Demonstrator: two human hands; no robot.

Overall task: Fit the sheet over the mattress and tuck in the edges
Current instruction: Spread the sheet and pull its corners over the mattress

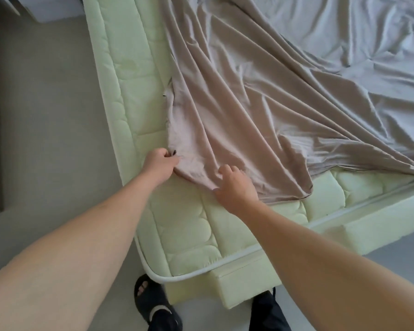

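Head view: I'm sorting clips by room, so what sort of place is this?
Probably a bedroom: a quilted mattress on a bed base, with a loose sheet being spread over it.

Left hand (159, 164) and right hand (234, 185) curled, arms outstretched.

A pale green quilted mattress (189, 225) carries a rumpled taupe sheet (261, 103), its near corner bare.

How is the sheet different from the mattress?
The sheet is greyish-beige, smooth and rumpled into long folds; the mattress is pale green, quilted and lies flat. The sheet is held by the left hand and right hand; the mattress corner lies bare. Both are soft bedding.
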